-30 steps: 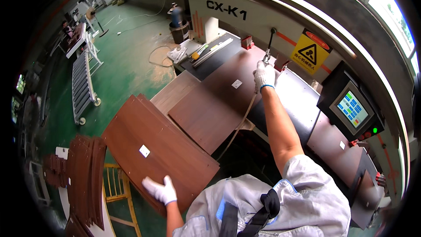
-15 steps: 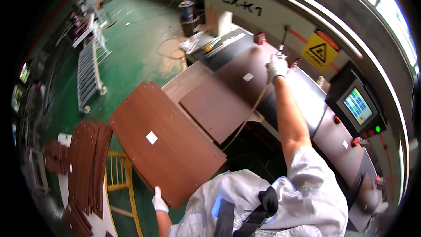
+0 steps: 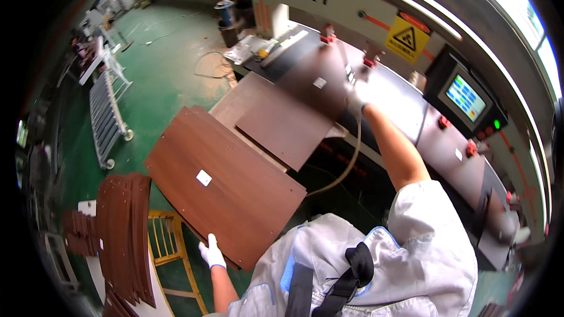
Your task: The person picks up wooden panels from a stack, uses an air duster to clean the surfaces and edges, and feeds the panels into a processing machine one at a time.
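Observation:
My left hand (image 3: 211, 252), in a white glove, grips the near edge of a large dark brown wood panel (image 3: 229, 188) with a small white sticker. The panel lies tilted, overlapping a tan board and a smaller brown panel (image 3: 282, 129) on the machine's table. My right hand (image 3: 355, 97), also gloved and blurred by motion, is stretched out over the dark machine bed. It is closed on a thin nozzle, from which a hose (image 3: 348, 164) hangs down toward my body.
A long cream machine (image 3: 352, 6) with a yellow warning sign (image 3: 407, 38) and a control screen (image 3: 467, 97) runs along the right. Stacked brown panels (image 3: 123, 235) and a yellow wooden frame (image 3: 167, 240) sit at lower left. A roller rack (image 3: 106, 117) stands on the green floor.
My right hand has drawn back from the machine's red clamps toward me with the nozzle. The large panel has shifted nearer, with my left hand still on its near edge.

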`<move>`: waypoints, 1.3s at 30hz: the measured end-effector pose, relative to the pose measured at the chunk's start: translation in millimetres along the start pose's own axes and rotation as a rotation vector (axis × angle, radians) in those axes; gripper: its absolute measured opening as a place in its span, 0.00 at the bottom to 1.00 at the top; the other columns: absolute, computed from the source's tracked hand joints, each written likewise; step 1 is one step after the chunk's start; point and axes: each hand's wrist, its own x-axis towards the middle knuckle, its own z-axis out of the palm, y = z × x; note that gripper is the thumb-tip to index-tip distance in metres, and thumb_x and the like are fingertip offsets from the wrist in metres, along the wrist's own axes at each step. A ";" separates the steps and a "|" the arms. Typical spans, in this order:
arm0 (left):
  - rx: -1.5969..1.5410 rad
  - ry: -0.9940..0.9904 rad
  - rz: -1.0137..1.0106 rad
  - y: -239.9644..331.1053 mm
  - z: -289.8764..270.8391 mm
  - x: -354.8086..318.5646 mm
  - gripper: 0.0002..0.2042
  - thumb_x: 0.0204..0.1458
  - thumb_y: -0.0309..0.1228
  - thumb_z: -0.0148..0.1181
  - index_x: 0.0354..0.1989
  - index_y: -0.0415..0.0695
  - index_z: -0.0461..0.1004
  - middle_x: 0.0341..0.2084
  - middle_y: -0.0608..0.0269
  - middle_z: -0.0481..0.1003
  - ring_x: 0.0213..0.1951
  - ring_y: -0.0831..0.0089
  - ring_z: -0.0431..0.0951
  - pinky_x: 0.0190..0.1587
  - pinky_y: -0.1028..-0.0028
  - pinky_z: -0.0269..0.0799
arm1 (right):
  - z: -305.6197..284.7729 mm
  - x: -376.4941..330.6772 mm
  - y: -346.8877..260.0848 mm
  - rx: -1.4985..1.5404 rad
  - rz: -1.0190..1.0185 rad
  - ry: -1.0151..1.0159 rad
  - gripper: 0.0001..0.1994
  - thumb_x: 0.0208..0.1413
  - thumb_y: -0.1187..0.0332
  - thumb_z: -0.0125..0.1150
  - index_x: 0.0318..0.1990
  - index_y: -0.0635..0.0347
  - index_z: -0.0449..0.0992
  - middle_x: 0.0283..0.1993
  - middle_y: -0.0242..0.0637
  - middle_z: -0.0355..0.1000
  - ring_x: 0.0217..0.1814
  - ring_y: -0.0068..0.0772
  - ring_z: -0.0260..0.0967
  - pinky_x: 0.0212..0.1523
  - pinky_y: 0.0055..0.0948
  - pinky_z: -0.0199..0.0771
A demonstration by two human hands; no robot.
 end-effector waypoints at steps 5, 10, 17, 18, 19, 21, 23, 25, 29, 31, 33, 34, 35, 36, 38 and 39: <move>0.241 0.170 0.541 64.5 43.3 -14.0 0.26 0.60 0.33 0.61 0.62 0.31 0.65 0.61 0.43 0.67 0.59 0.52 0.70 0.64 0.60 0.66 | 48.1 -235.7 187.0 -0.417 0.203 -0.148 0.24 0.63 0.49 0.50 0.40 0.64 0.80 0.44 0.60 0.77 0.52 0.59 0.75 0.53 0.49 0.74; -0.040 -0.275 0.752 110.7 123.2 -55.6 0.22 0.61 0.25 0.58 0.63 0.33 0.66 0.62 0.45 0.68 0.62 0.55 0.70 0.66 0.60 0.65 | -16.3 -436.7 367.7 0.724 1.319 0.908 0.24 0.61 0.44 0.50 0.24 0.54 0.67 0.15 0.37 0.61 0.10 0.41 0.54 0.12 0.43 0.57; -0.050 -1.121 0.823 193.5 299.7 -227.8 0.10 0.60 0.25 0.61 0.48 0.35 0.78 0.42 0.59 0.80 0.44 0.73 0.79 0.50 0.74 0.75 | -56.1 -513.0 397.0 -0.260 0.773 0.343 0.22 0.62 0.47 0.55 0.39 0.61 0.74 0.26 0.49 0.75 0.32 0.57 0.75 0.36 0.51 0.74; -0.002 -1.226 0.730 192.1 334.4 -255.2 0.11 0.60 0.26 0.62 0.49 0.35 0.78 0.41 0.59 0.80 0.43 0.73 0.79 0.50 0.74 0.75 | -60.6 -500.8 380.9 -0.382 0.725 0.204 0.22 0.63 0.47 0.55 0.42 0.61 0.74 0.30 0.53 0.77 0.38 0.59 0.76 0.40 0.51 0.74; 0.018 -1.316 0.717 189.8 369.3 -286.6 0.11 0.60 0.27 0.62 0.49 0.35 0.78 0.41 0.58 0.81 0.43 0.73 0.80 0.50 0.74 0.75 | -59.5 -495.5 388.8 -0.311 0.763 0.249 0.22 0.63 0.46 0.54 0.43 0.61 0.73 0.32 0.54 0.77 0.39 0.60 0.76 0.41 0.52 0.74; 0.072 -1.399 0.810 184.7 438.5 -352.6 0.14 0.59 0.30 0.63 0.50 0.35 0.78 0.40 0.58 0.81 0.41 0.75 0.79 0.46 0.74 0.76 | -67.4 -484.9 410.3 -0.164 0.869 0.372 0.23 0.65 0.46 0.52 0.43 0.61 0.74 0.36 0.56 0.78 0.43 0.61 0.76 0.44 0.53 0.74; 0.160 -1.410 0.830 181.3 509.5 -414.4 0.20 0.58 0.36 0.63 0.52 0.33 0.77 0.46 0.48 0.81 0.48 0.60 0.81 0.55 0.67 0.73 | -82.7 -486.8 442.6 -0.060 0.960 0.512 0.23 0.64 0.47 0.53 0.41 0.63 0.74 0.37 0.58 0.77 0.44 0.63 0.75 0.45 0.53 0.73; 0.175 -1.379 0.910 171.5 582.2 -453.3 0.20 0.59 0.40 0.61 0.49 0.34 0.78 0.46 0.44 0.80 0.51 0.52 0.79 0.56 0.63 0.72 | -110.9 -495.4 450.7 -0.025 1.027 0.558 0.24 0.64 0.47 0.52 0.40 0.64 0.75 0.37 0.59 0.77 0.45 0.63 0.75 0.47 0.53 0.73; 0.503 -1.103 1.318 170.3 693.2 -500.3 0.24 0.53 0.49 0.58 0.43 0.38 0.80 0.39 0.42 0.80 0.45 0.46 0.80 0.48 0.57 0.74 | -152.9 -541.8 489.6 -0.048 1.074 0.677 0.22 0.63 0.49 0.54 0.40 0.64 0.74 0.33 0.55 0.76 0.39 0.58 0.76 0.43 0.49 0.73; 0.557 -1.246 1.185 179.0 697.4 -535.7 0.20 0.49 0.45 0.58 0.32 0.35 0.80 0.31 0.38 0.79 0.40 0.45 0.81 0.44 0.54 0.73 | -150.5 -585.1 509.1 -0.037 1.098 0.735 0.20 0.63 0.51 0.55 0.38 0.63 0.72 0.25 0.47 0.73 0.29 0.47 0.75 0.35 0.44 0.74; 0.629 -1.203 1.195 166.7 696.6 -533.5 0.20 0.49 0.44 0.58 0.29 0.35 0.80 0.30 0.36 0.78 0.39 0.44 0.81 0.44 0.53 0.73 | -131.2 -615.4 529.4 0.013 1.102 0.765 0.17 0.63 0.53 0.57 0.36 0.61 0.70 0.17 0.36 0.67 0.19 0.33 0.70 0.25 0.36 0.71; 0.685 -1.128 1.204 165.5 692.8 -527.9 0.20 0.49 0.44 0.57 0.27 0.35 0.79 0.29 0.35 0.78 0.39 0.44 0.81 0.44 0.52 0.73 | -126.4 -617.7 527.8 0.089 1.110 0.782 0.17 0.63 0.53 0.57 0.36 0.60 0.70 0.18 0.35 0.68 0.19 0.32 0.70 0.25 0.36 0.71; 0.701 -1.104 1.211 153.6 684.2 -526.1 0.19 0.49 0.43 0.56 0.26 0.34 0.79 0.28 0.35 0.78 0.38 0.43 0.81 0.43 0.50 0.73 | -120.9 -620.5 523.8 0.179 1.127 0.795 0.17 0.63 0.54 0.57 0.35 0.60 0.70 0.18 0.35 0.68 0.19 0.32 0.70 0.25 0.36 0.71; 0.717 -1.064 1.217 139.6 672.2 -524.2 0.19 0.50 0.42 0.56 0.25 0.34 0.79 0.28 0.35 0.78 0.37 0.42 0.81 0.43 0.49 0.73 | -123.7 -613.8 509.3 0.273 1.132 0.797 0.17 0.63 0.54 0.57 0.35 0.60 0.70 0.18 0.35 0.68 0.19 0.31 0.70 0.25 0.35 0.71; 0.832 -1.080 1.172 126.1 632.0 -553.0 0.19 0.53 0.41 0.54 0.28 0.34 0.79 0.32 0.35 0.78 0.41 0.41 0.80 0.45 0.47 0.72 | -123.7 -607.8 496.5 0.307 1.128 0.651 0.17 0.62 0.54 0.57 0.35 0.61 0.70 0.19 0.35 0.70 0.21 0.31 0.71 0.26 0.35 0.72; 0.781 -1.162 1.127 114.9 610.5 -558.9 0.20 0.54 0.43 0.55 0.30 0.34 0.79 0.35 0.35 0.78 0.43 0.41 0.79 0.47 0.48 0.71 | -115.7 -604.7 500.6 0.270 1.069 0.579 0.18 0.62 0.53 0.57 0.35 0.61 0.71 0.20 0.36 0.70 0.22 0.33 0.72 0.28 0.36 0.72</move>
